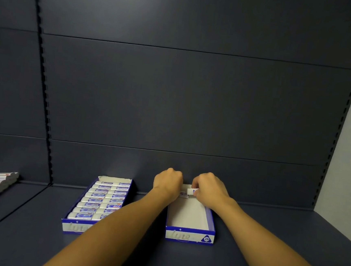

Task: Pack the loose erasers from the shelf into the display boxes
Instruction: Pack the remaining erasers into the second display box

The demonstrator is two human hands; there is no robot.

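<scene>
Your right hand (207, 190) pinches an eraser (192, 191) at the far end of the right box (188, 237). Your left hand (167, 184) curls there; its grip is hidden.

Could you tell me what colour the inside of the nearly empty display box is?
White, inside the display box, seen in the head view.

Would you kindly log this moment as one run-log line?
right hand: pinches eraser | left hand: at far end of right display box, grip unclear | left display box: full
</scene>
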